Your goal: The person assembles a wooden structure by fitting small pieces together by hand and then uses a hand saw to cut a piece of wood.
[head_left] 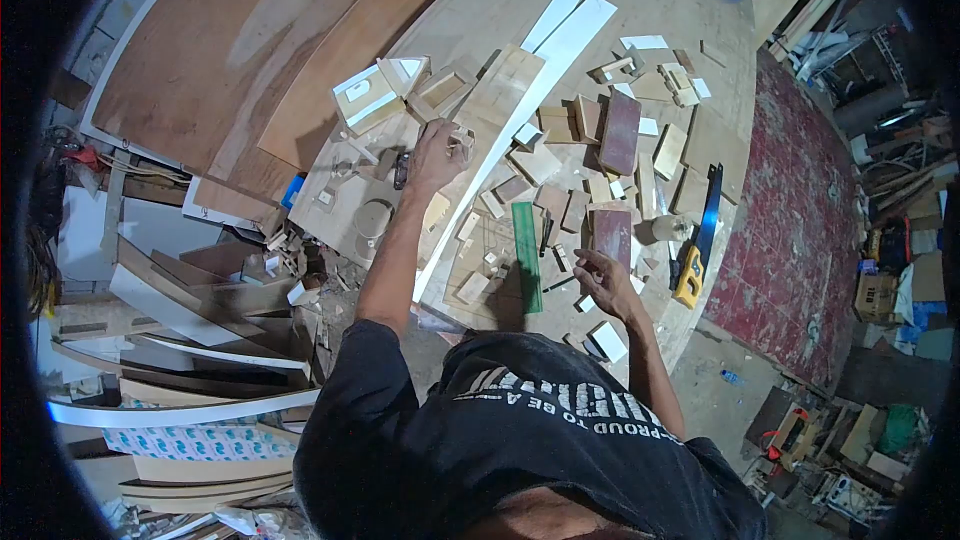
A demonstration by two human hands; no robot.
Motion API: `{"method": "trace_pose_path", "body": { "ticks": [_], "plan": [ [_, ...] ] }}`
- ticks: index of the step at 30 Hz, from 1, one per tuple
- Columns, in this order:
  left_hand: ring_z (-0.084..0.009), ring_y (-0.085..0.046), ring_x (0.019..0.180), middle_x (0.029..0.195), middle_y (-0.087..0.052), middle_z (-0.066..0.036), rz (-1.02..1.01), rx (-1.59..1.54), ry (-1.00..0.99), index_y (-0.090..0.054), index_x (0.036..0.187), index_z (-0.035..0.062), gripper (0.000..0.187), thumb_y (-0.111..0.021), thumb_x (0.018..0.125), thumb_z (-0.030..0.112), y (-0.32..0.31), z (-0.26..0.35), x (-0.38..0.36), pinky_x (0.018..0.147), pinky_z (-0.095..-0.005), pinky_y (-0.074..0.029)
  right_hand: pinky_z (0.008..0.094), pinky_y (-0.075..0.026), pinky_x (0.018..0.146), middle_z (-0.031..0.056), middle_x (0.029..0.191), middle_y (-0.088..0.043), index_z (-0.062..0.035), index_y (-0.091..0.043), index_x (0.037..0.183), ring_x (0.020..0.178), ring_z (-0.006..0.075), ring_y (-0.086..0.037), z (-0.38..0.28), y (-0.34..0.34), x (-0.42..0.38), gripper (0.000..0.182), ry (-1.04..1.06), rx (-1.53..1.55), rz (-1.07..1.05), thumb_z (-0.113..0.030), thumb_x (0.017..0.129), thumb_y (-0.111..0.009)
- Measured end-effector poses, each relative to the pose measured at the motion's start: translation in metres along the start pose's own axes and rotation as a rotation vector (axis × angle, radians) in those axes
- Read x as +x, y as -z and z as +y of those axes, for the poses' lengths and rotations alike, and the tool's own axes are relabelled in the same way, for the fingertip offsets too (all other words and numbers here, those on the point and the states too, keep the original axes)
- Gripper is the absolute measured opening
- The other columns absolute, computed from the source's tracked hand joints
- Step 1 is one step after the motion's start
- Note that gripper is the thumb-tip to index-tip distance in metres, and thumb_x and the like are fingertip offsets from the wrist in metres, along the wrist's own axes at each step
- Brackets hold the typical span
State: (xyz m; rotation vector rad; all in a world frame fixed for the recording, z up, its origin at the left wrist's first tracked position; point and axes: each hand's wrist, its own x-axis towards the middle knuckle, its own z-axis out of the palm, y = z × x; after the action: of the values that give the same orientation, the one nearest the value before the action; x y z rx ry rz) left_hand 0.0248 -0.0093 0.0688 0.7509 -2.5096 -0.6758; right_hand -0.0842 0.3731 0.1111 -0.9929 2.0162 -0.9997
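Note:
My left hand (437, 155) is closed around a small pale wooden piece (461, 144), partly hidden by the fingers. Just beyond it stand a small wooden box-like model with a white top (366, 98) and an open wooden frame (442, 90). A dark object (402, 170) lies beside the wrist. Over the near side of the table, my right hand (606, 287) has its fingers loosely bent and apart, with nothing visible in them. Close to it are a green ruler (526, 258), a dark red block (611, 237) and several small wood offcuts.
A handsaw with a yellow handle (690, 275) lies at the table's right edge. Long white strips (570, 25) cross the table (440, 20). Another dark red block (620, 130) rests among wooden blocks. Large curved boards (210, 70) lie to the left.

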Motion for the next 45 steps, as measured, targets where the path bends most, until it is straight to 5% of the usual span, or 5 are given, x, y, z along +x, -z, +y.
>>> {"method": "trace_pose_path", "body": {
  "ticks": [11,27,29,33,45],
  "plan": [
    [-0.0325,-0.058,0.112,0.12,-0.059,-0.017,-0.173,-0.281,0.064,-0.059,0.118,0.0016,0.042,-0.065,0.077,-0.003,0.003,-0.02,-0.006,0.098,-0.0372,-0.044,0.0365,-0.052,0.077,0.0156,0.1,-0.064,0.0024,-0.06,0.121,0.085,0.0284,-0.065,-0.018,-0.005,0.018,0.04,-0.001,-0.058,-0.069,-0.024,0.091,-0.062],
    [-0.0237,-0.06,0.112,0.112,-0.061,-0.015,-0.187,-0.485,0.172,-0.047,0.122,0.0059,0.04,-0.053,0.085,-0.01,0.005,-0.033,-0.018,0.094,-0.035,-0.047,0.044,-0.053,0.077,0.0235,0.09,-0.067,-0.0008,-0.063,0.115,0.084,0.0391,-0.066,-0.046,-0.105,0.232,0.035,0.258,-0.129,0.102,-0.008,0.08,-0.066],
    [-0.0191,-0.058,0.108,0.11,-0.061,-0.01,-0.186,-0.531,0.201,-0.05,0.123,0.0057,0.038,-0.053,0.087,-0.007,0.001,-0.039,-0.02,0.098,-0.0339,-0.044,0.0397,-0.053,0.069,0.0184,0.088,-0.068,-0.0015,-0.063,0.116,0.076,0.0317,-0.067,-0.045,-0.113,0.242,0.037,0.319,-0.262,0.075,-0.012,0.081,-0.07],
    [-0.015,-0.058,0.105,0.107,-0.061,-0.008,-0.205,-0.673,0.281,-0.053,0.117,0.0023,0.03,-0.051,0.089,-0.008,0.001,-0.045,-0.021,0.095,-0.0296,-0.044,0.0473,-0.052,0.082,0.0222,0.097,-0.067,-0.003,-0.06,0.115,0.089,0.0414,-0.064,-0.064,-0.115,0.243,0.032,0.257,-0.353,-0.01,-0.018,0.087,-0.063],
    [-0.0142,-0.06,0.097,0.103,-0.063,-0.007,-0.156,-0.814,0.316,-0.055,0.114,0.0013,0.023,-0.051,0.093,-0.007,-0.016,-0.056,-0.018,0.091,-0.0285,-0.046,0.0461,-0.055,0.077,0.0217,0.108,-0.065,-0.005,-0.057,0.124,0.091,0.0393,-0.066,-0.065,-0.116,0.247,0.034,0.393,-0.522,0.081,-0.023,0.096,-0.052]
  ]
}}
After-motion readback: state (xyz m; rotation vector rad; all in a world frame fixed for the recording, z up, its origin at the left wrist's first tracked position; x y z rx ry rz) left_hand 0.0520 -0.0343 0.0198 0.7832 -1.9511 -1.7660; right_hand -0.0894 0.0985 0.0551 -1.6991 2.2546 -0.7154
